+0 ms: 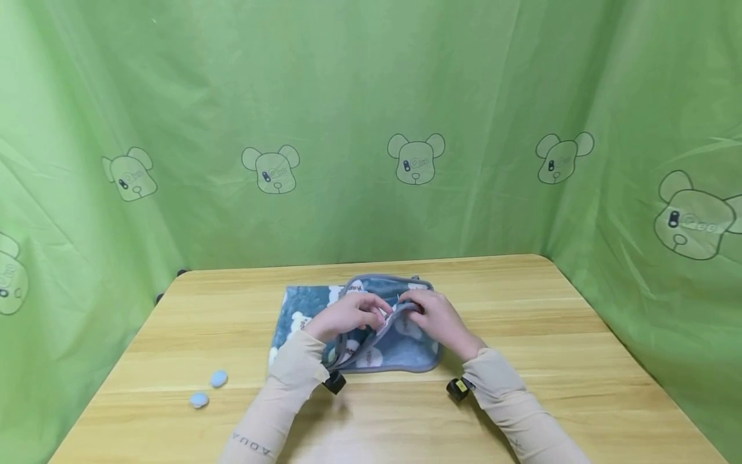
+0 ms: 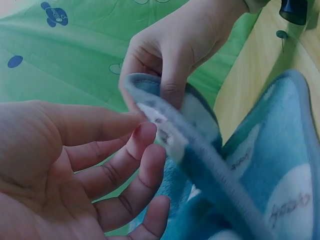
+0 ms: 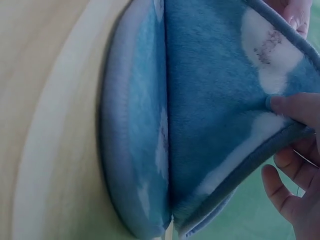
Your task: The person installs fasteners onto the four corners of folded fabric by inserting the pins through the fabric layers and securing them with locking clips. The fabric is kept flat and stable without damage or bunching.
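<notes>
There are two light-blue discs (image 1: 218,378) (image 1: 199,400), one patterned cloth (image 1: 406,345), one table (image 1: 533,316) and two sleeves (image 1: 295,364) (image 1: 500,379).

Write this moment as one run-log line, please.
Right hand: pinches grey-trimmed blue fleece cloth; left hand: at cloth's edge; two round light-blue discs: on wooden table

R hand (image 3: 302,170) part cut off, cloth print (image 3: 268,47) blurry in R-wrist cam.

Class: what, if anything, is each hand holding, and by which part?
The right hand pinches the blue fuzzy cloth with white patches by its grey-bound edge. The left hand is at that edge; whether it grips cannot be told.
</notes>
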A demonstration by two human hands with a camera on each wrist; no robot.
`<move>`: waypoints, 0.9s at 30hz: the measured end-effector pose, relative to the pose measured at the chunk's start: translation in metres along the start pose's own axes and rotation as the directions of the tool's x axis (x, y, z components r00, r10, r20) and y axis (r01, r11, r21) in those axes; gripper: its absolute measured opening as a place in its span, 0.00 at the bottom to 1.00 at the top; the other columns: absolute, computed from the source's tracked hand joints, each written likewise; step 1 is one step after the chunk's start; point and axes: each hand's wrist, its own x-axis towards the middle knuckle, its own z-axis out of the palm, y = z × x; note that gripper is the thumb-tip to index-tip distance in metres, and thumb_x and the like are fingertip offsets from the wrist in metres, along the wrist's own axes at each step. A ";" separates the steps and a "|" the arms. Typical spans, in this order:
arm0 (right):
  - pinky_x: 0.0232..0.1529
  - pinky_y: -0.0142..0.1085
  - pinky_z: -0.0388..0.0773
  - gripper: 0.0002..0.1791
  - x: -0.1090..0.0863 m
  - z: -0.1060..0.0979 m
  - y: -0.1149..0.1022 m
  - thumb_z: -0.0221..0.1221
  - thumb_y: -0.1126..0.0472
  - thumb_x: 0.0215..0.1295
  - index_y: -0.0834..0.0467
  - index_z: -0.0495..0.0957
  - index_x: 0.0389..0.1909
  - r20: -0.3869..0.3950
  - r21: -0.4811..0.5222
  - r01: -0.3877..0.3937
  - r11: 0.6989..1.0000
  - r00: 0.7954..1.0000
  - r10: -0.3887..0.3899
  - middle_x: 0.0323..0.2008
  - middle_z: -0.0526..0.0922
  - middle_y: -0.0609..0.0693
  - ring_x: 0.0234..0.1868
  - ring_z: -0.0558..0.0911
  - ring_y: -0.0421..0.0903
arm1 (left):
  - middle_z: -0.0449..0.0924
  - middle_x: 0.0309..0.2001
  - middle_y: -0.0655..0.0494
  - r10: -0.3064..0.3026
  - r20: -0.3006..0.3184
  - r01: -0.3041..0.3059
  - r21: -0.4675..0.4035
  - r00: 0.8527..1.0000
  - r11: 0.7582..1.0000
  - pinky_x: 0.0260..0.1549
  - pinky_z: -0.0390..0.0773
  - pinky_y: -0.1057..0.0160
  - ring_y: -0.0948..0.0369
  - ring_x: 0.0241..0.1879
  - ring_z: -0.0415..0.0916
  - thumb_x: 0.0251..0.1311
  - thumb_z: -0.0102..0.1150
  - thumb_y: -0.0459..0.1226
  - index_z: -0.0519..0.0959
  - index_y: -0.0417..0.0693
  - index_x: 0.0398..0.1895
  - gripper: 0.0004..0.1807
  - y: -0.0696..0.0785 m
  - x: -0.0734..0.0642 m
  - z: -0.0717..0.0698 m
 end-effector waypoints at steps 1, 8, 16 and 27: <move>0.44 0.43 0.82 0.12 0.000 0.000 0.000 0.67 0.71 0.52 0.58 0.83 0.38 0.001 -0.003 0.001 1.000 1.000 -0.001 0.38 0.87 0.53 0.40 0.85 0.49 | 0.82 0.37 0.50 0.005 -0.003 -0.005 0.013 1.000 1.000 0.37 0.76 0.64 0.61 0.35 0.78 0.61 0.55 0.30 0.79 0.43 0.52 0.16 0.000 -0.002 -0.002; 0.50 0.46 0.81 0.13 -0.002 -0.003 -0.001 0.67 0.71 0.52 0.59 0.83 0.39 0.028 -0.013 -0.022 1.000 0.999 0.022 0.41 0.87 0.55 0.44 0.85 0.53 | 0.83 0.42 0.45 -0.009 -0.011 0.010 0.105 1.000 0.994 0.45 0.79 0.57 0.58 0.39 0.78 0.64 0.55 0.33 0.78 0.41 0.52 0.14 -0.005 -0.027 -0.022; 0.50 0.46 0.81 0.13 -0.003 -0.006 0.001 0.67 0.71 0.51 0.59 0.83 0.39 0.032 -0.028 -0.030 0.999 0.999 0.031 0.41 0.87 0.55 0.44 0.85 0.53 | 0.83 0.39 0.51 -0.004 -0.078 0.024 0.265 0.997 0.964 0.43 0.81 0.55 0.56 0.39 0.80 0.63 0.58 0.35 0.79 0.40 0.48 0.12 -0.019 -0.068 -0.057; 0.50 0.46 0.81 0.11 0.000 -0.006 -0.003 0.67 0.71 0.52 0.58 0.82 0.37 0.045 -0.027 -0.006 1.000 0.999 0.007 0.41 0.87 0.55 0.45 0.85 0.53 | 0.81 0.39 0.46 -0.062 -0.158 0.099 0.238 0.985 0.966 0.41 0.77 0.64 0.62 0.39 0.76 0.63 0.58 0.35 0.77 0.34 0.45 0.13 -0.055 -0.144 -0.091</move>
